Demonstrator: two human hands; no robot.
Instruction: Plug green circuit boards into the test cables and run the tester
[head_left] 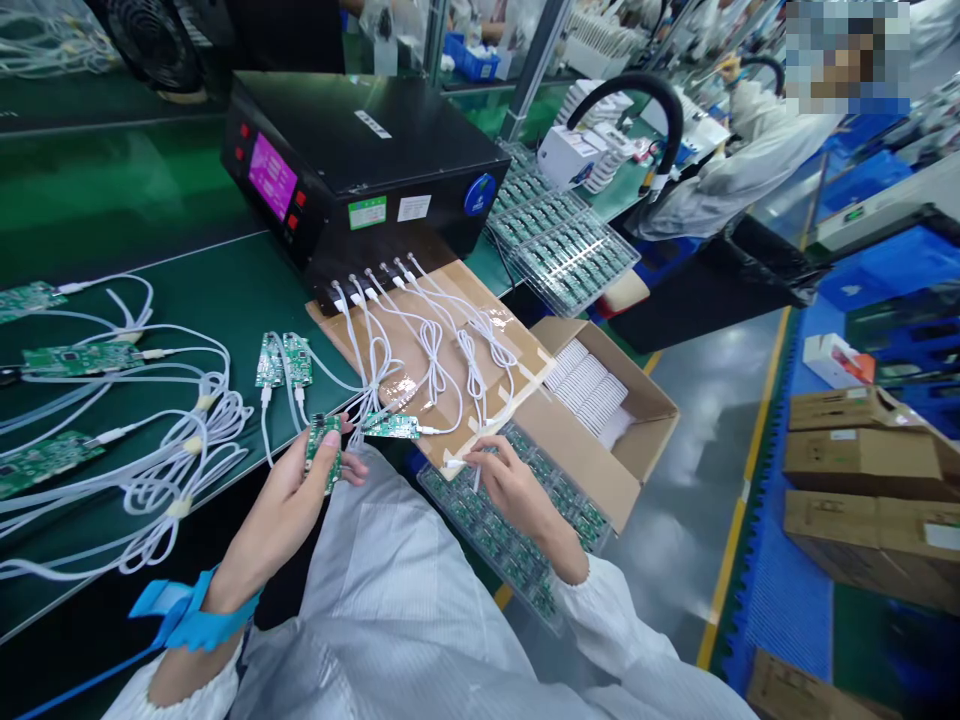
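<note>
My left hand (289, 490), with a blue strap (202, 610) on its wrist, grips a small green circuit board (322, 452) between thumb and fingers. Over the near corner of the cardboard sheet (390, 375), my right hand (517, 492) is closed in a pinch on a white cable plug (454, 463). Between the hands, another circuit board (394, 426) lies at the sheet's edge, plugged into a white cable. Two more connected boards, including this board (298, 358), rest on the green bench to the left. Bundled white cables (430, 340) run across the sheet from a black test box (360, 140).
Below my right hand sits a clear tray of boards (525, 470), beside an open carton (637, 400) holding white parts. More trays (570, 250) stand behind. Coiled cables (180, 450) and boards cover the left bench. A co-worker's sleeve (750, 170) shows at upper right.
</note>
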